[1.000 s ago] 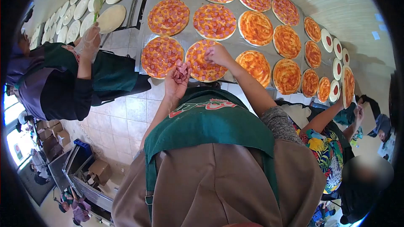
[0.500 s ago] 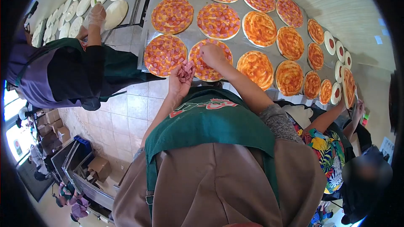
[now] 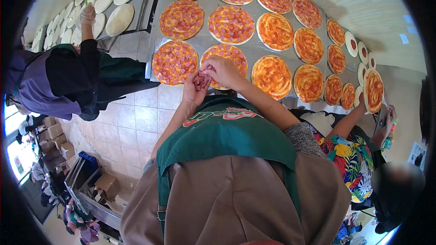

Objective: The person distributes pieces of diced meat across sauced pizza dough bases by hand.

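My left hand (image 3: pixel 194 94) is cupped palm up around a small heap of diced ham (image 3: pixel 201 83), near the front edge of the metal table. Over that palm, the fingers of my right hand (image 3: pixel 223 71) are pinched together on the ham pieces; the fingertips are partly hidden. Just behind my right hand lies a pizza base with sauce and ham cubes (image 3: pixel 232 56), partly covered by the hand. To its left is another ham-topped pizza (image 3: pixel 175 63). A pizza base with only red sauce (image 3: pixel 271 77) lies to the right.
More ham-topped pizzas (image 3: pixel 231 23) and sauced bases (image 3: pixel 309 45) stand in rows on the metal table (image 3: pixel 206 11). At left, a gloved co-worker's hand (image 3: pixel 87 14) is over plain dough rounds (image 3: pixel 120 20). At right, another person holds up a sauced base (image 3: pixel 373 91).
My right hand has moved left from above the pizza to the ham in my left palm. The co-worker at right has shifted the raised base slightly.
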Demonstrator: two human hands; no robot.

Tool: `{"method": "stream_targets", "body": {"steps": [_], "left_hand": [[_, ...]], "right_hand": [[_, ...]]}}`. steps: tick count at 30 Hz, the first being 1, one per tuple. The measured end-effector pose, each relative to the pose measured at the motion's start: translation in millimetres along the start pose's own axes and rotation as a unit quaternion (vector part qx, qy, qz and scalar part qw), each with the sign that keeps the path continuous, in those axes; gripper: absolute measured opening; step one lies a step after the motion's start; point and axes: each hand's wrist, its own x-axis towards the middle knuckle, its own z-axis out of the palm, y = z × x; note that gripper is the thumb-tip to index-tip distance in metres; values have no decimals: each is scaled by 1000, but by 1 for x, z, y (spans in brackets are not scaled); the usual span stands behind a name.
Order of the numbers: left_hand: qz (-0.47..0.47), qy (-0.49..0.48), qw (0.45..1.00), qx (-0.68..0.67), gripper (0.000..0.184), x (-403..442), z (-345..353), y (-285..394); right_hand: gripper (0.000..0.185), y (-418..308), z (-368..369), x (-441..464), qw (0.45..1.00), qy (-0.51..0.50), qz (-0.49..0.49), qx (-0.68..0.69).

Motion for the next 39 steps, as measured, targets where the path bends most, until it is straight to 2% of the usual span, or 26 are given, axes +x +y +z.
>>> {"method": "stream_targets", "body": {"steps": [3, 6, 9, 12, 15, 18, 21, 24, 27, 30, 33, 36, 39], "left_hand": [[-23, 3, 999, -26, 24, 1, -1, 0], [-21, 1, 1000, -20, 24, 1, -2, -2], [-22, 6, 1000, 1, 25, 0, 1, -4], [-32, -21, 999, 24, 26, -2, 2, -3], [-33, -5, 999, 6, 29, -4, 5, -1], [-26, 1, 1000, -17, 31, 1, -10, 6], [-5, 18, 1000, -20, 32, -6, -6, 13], [1, 24, 1000, -16, 33, -5, -10, 14], [4, 26, 999, -22, 33, -9, -10, 15], [6, 17, 999, -36, 32, -11, -17, 13], [6, 23, 999, -37, 31, -13, -20, 11], [8, 35, 998, -43, 31, -14, -20, 11], [6, 54, 997, -53, 30, -14, -20, 13]], "right_hand": [[11, 11, 2, -6, 981, -6, 75, 177], [12, 21, -2, -10, 959, -21, 132, 250], [15, 25, -4, -14, 978, -37, 113, 171], [18, 25, -9, -18, 969, -59, 103, 216], [19, 44, -30, -12, 955, 22, 153, 254], [21, 101, -51, 4, 965, 59, 150, 209], [21, 110, -52, 16, 990, 2, 137, 43], [22, 112, -34, 29, 987, -101, 103, -63], [13, 105, -20, 37, 974, -116, 64, -184], [12, 99, -15, 43, 968, -139, 22, -207], [13, 97, -6, 53, 947, -181, 43, -264], [13, 90, -3, 58, 937, -167, 29, -304], [11, 77, -20, 52, 958, -104, 14, -268]]}}
